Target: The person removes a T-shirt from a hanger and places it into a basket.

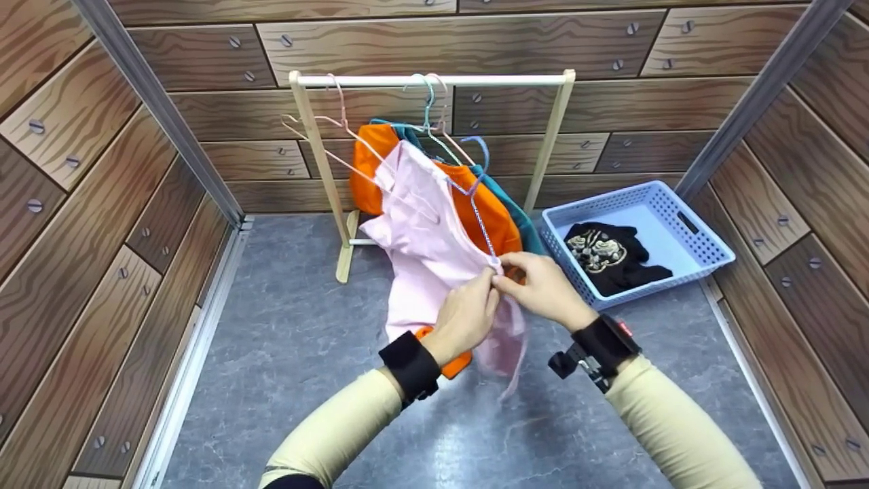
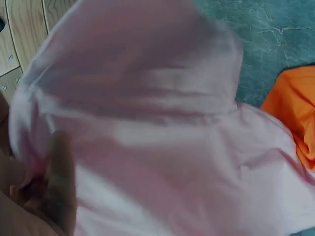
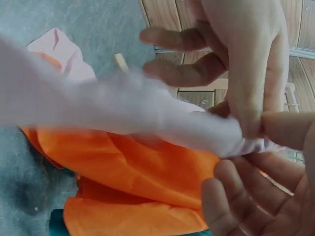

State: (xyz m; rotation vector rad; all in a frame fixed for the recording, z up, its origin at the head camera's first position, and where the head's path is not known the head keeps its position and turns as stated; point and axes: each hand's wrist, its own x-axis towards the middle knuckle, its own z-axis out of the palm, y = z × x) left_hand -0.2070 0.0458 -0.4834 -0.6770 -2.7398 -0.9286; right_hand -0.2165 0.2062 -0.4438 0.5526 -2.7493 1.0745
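Both hands, left hand [image 1: 466, 319] and right hand [image 1: 543, 285], pinch one corner of the pink garment [image 1: 428, 238], which slopes up-left from them to its hanger on the clothes rack [image 1: 434, 81].

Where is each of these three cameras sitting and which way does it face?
Head: worn high, facing forward and down at the pink garment before the rack; both forearms show.
Left wrist: pressed close to the pink garment, blurred fingers at lower left.
Right wrist: looks along the right hand at both hands pinching the pink cloth.
All three share the pink garment and the orange garment.
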